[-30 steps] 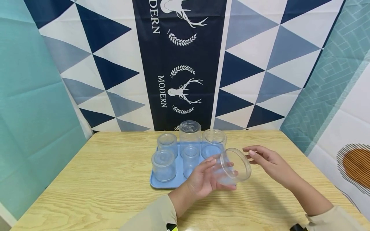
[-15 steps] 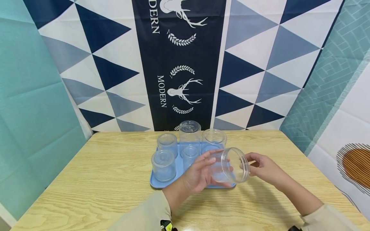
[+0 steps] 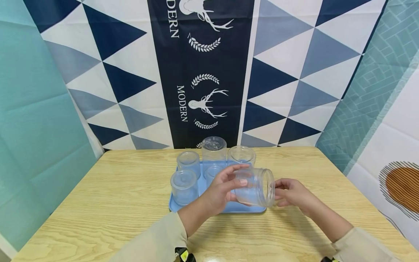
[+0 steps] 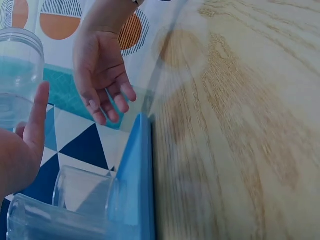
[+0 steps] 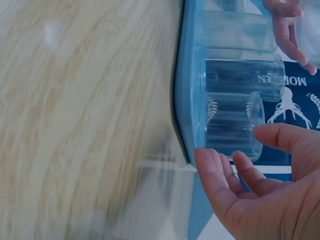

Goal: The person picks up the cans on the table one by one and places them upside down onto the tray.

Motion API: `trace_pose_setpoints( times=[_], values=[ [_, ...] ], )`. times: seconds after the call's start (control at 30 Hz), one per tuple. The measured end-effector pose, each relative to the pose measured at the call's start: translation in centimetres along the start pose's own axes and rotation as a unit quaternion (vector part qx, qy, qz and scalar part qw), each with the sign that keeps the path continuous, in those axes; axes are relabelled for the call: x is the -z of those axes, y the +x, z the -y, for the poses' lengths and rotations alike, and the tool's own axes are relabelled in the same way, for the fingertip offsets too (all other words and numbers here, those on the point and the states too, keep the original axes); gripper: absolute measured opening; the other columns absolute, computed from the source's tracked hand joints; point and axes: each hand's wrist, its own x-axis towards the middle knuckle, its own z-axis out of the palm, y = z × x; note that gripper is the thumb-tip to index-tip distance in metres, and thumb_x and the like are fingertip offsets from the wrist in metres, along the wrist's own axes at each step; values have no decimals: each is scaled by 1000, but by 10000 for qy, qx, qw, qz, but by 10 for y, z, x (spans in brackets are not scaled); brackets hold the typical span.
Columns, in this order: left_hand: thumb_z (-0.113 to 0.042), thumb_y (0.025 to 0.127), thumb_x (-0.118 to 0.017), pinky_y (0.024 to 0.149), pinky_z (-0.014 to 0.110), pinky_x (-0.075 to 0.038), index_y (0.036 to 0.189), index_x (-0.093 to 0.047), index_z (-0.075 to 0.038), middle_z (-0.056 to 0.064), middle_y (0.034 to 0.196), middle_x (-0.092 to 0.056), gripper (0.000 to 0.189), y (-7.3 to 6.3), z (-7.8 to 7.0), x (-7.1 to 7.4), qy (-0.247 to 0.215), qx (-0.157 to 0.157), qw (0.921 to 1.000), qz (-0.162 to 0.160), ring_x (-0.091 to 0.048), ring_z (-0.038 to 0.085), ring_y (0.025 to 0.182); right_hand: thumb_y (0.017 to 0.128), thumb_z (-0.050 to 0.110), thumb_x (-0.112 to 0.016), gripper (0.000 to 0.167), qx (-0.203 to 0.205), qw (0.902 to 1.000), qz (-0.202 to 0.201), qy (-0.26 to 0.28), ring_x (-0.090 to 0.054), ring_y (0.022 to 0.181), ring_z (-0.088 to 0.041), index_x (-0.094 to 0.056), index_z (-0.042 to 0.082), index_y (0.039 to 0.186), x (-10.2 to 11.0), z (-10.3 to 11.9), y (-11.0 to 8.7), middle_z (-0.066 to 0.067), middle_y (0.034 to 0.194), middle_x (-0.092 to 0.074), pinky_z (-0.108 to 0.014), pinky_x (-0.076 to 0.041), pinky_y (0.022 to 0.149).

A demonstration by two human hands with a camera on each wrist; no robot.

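Observation:
My left hand (image 3: pixel 217 189) grips a clear jar (image 3: pixel 253 187) around its body, fingers on the far side and thumb on the near side. The jar lies on its side in the air over the front right of a blue tray (image 3: pixel 202 185), its ridged mouth turned to the right. Just right of that mouth is my right hand (image 3: pixel 292 196), its fingers loosely bent; in the left wrist view this right hand (image 4: pixel 102 70) stands apart from the jar (image 4: pixel 20 70) with an empty palm. The right wrist view shows its fingers spread and holding nothing.
On the tray stand several clear jars, base up: a front left jar (image 3: pixel 184 187), a back left jar (image 3: pixel 188 160), a tall jar (image 3: pixel 214 149) and a wide jar (image 3: pixel 241 154). A small jar (image 3: pixel 212 171) is partly hidden by the left hand. A patterned cloth (image 3: pixel 203 72) hangs behind the wooden table (image 3: pixel 114 196).
The held jar has turned so its mouth points more to the right, and it has shifted slightly left. My right hand has moved down and a little left beside the mouth.

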Motion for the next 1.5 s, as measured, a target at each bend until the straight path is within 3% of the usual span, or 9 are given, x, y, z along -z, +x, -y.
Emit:
trace_pose_setpoints(
  times=[0.23,0.43,0.63,0.73,0.8,1.0,1.07,1.2,1.5],
  values=[
    [-12,88,-65,67,47,-59,137,-53,-9,9,127,-52,51,-2,-10,-3,707,-26,9974,96,-58,20,103,94,7,-57,46,-3,9978,339,562,-64,82,-20,-41,-22,125,-5,-1,7,-11,100,-60,-40,-58,74],
    [-11,85,-69,64,41,-59,132,-57,-11,4,122,-55,48,0,-16,-6,1390,-77,9903,38,-58,17,98,92,6,-58,49,-73,9983,352,453,-64,81,-21,-39,-23,128,-9,-4,13,-15,102,-61,-40,-58,74],
    [-19,79,-78,65,31,-57,125,-64,-23,-6,117,-56,48,2,-17,-10,2702,-291,9621,-209,-56,13,97,89,6,-61,49,-115,9978,435,497,-67,79,-21,-43,-22,125,-10,-8,19,-11,94,-63,-39,-58,73],
    [-28,76,-82,67,27,-54,124,-64,-29,-12,119,-57,51,3,-18,-12,3646,-463,9297,-242,-55,9,97,87,8,-64,51,-102,9970,530,558,-67,78,-20,-45,-22,124,-10,-9,23,-8,90,-64,-37,-58,72],
    [-33,75,-81,71,25,-52,125,-64,-31,-14,121,-56,53,4,-19,-13,4342,-576,8987,-201,-54,8,98,87,8,-64,53,-95,9963,633,567,-67,79,-20,-43,-23,124,-9,-9,24,-8,91,-64,-37,-58,73],
    [-44,74,-77,71,19,-46,131,-61,-33,-9,128,-54,61,9,-23,-18,6258,-794,7758,141,-54,6,104,88,7,-65,56,-213,9954,831,417,-67,84,-22,-41,-23,128,-7,-8,31,-13,99,-63,-39,-58,75],
    [-45,74,-76,67,17,-45,132,-61,-33,-8,127,-54,61,11,-24,-20,6614,-871,7445,254,-54,6,102,88,8,-65,54,-245,9957,818,369,-67,83,-22,-43,-23,127,-8,-9,33,-14,99,-63,-38,-58,75],
    [-48,73,-76,63,15,-43,132,-61,-34,-8,123,-54,62,13,-24,-23,7045,-935,7024,403,-52,5,99,87,4,-64,48,-272,9962,748,355,-66,81,-22,-46,-23,123,-10,-11,36,-15,98,-62,-36,-58,73],
    [-50,74,-76,55,18,-41,133,-59,-37,-11,119,-54,63,22,-28,-27,7621,-698,6409,589,-52,7,96,85,-6,-55,46,-512,9968,494,361,-65,75,-22,-40,-25,125,-15,-14,44,-19,98,-58,-37,-59,68]
  ],
)
